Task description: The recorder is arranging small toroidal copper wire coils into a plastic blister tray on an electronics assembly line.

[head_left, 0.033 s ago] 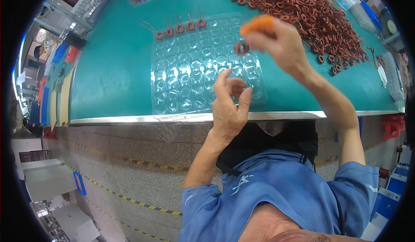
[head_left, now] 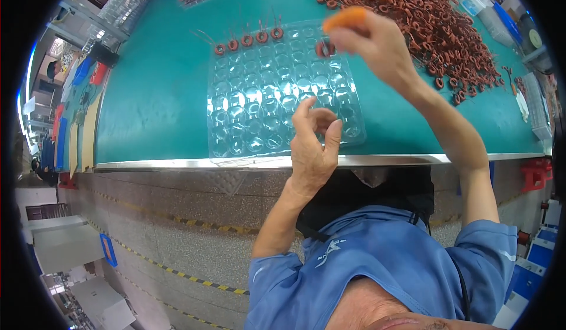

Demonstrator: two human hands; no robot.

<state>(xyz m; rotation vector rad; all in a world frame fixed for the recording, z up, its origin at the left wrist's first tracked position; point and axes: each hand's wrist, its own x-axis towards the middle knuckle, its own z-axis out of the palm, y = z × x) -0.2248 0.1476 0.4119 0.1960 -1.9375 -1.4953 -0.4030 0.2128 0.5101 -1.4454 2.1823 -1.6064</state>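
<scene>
You stand at a long workbench with a teal mat (head_left: 153, 94) and a metal front edge, and behind you at 7 o'clock there is a grey floor with yellow and black tape lines. At 1 o'clock on the mat lies a big heap of copper-red wound ring coils (head_left: 436, 23). In the middle lies a clear plastic blister tray (head_left: 265, 106) with many round pockets; four coils (head_left: 247, 40) sit in its top row at 11 o'clock, wire ends pointing up. Your right hand (head_left: 377, 47) is over the tray's upper right part, an orange cot (head_left: 346, 17) on one finger, and its fingers pinch one coil (head_left: 323, 48) just above a pocket. Your left hand (head_left: 315, 144) hovers over the tray's near edge at 6 o'clock, fingers curled loosely, thumb and forefinger almost meeting, holding nothing that you can see.
</scene>
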